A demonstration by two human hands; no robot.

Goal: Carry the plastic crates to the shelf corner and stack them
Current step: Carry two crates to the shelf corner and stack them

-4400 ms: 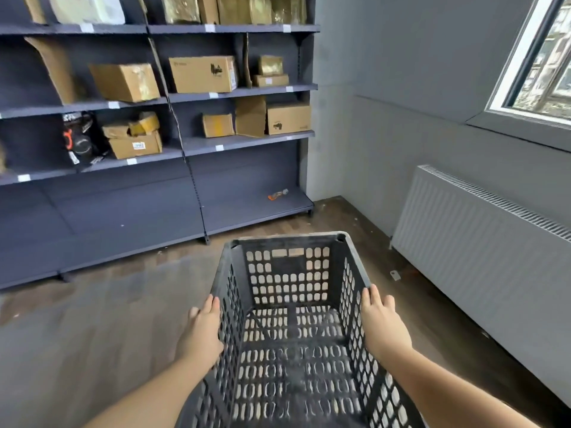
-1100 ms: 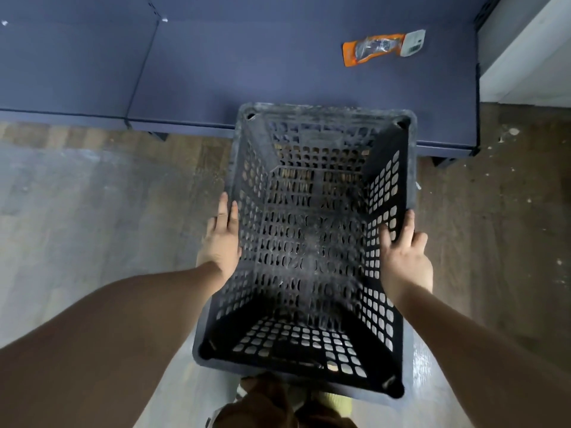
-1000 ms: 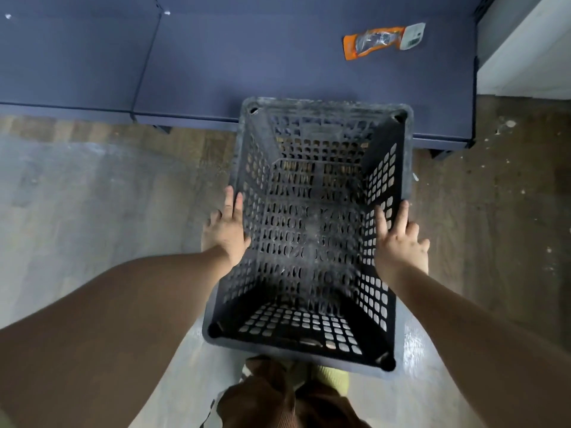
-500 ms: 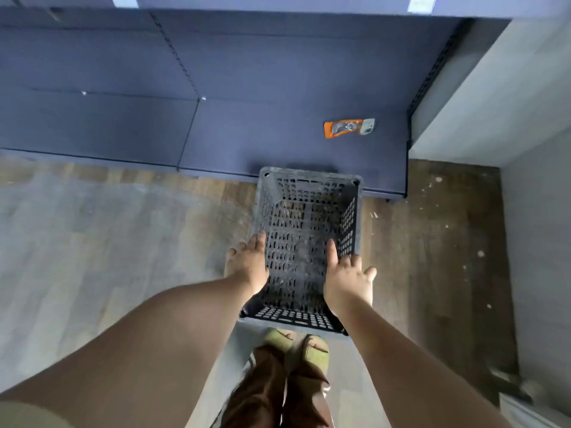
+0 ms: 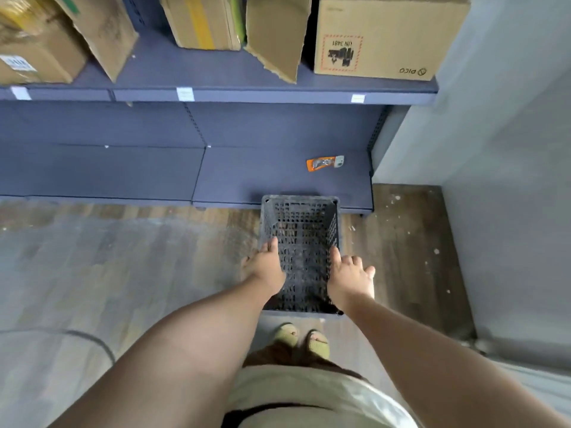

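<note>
The crate (image 5: 301,239) sits on the wooden floor (image 5: 401,242), mouth up, empty, with its far short end against the front edge of the bottom shelf (image 5: 278,177). Its long axis runs straight away from the person, toward the shelf. It lies near the corner where the shelf unit meets the grey wall (image 5: 494,180), with a strip of bare floor between its right side and that wall.

Left hand (image 5: 265,267): laid along the crate's left rim, fingers flat and extended; whether it rests on the rim or hangs just above cannot be told. Grip loose, nothing enclosed. Right hand (image 5: 350,276): fingers spread wide over the right rim, holding nothing. Each hand is about equally near its own long side, roughly halfway along.

Judgement: placement of this crate appears complete, and it would serve as the base of the stack. No second crate is in view.

An orange packet (image 5: 324,163) lies on the bottom shelf beyond the crate, apart from it. Cardboard boxes (image 5: 377,35) stand on the shelf above.
</note>
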